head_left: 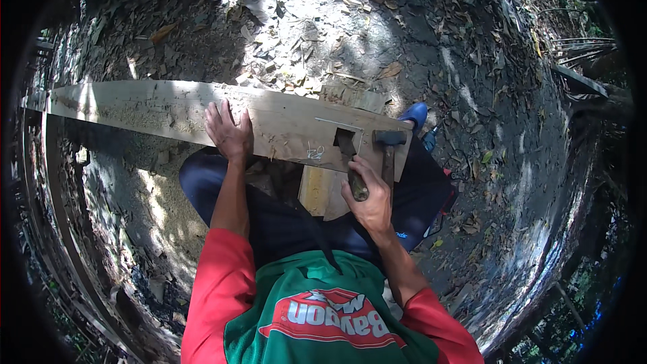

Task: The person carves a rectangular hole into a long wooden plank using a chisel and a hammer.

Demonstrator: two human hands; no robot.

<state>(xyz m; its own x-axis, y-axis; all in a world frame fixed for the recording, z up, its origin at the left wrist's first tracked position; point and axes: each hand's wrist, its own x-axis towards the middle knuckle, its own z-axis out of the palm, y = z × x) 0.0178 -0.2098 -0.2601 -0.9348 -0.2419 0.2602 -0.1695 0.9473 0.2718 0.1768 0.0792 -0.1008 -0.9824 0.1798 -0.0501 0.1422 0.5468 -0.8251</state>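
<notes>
A long pale wooden board (283, 121) lies across my lap, with a square hole (341, 137) cut near its right end and pencil marks beside it. My left hand (230, 131) rests on the board left of the hole, fingers apart and laid over the surface. My right hand (371, 199) grips the handle of a chisel (358, 185), whose blade reaches into the hole. A hammer (389, 137) lies just right of the hole, head on the board and handle pointing toward me.
Under the board is a yellowish wood block (313, 189). My blue shoe (416, 113) shows beyond the right end. Long timbers (37, 182) stand at the far left. Dry leaves and wood chips cover the dirt ground (472, 222); branches and poles (586, 50) are at the right rim.
</notes>
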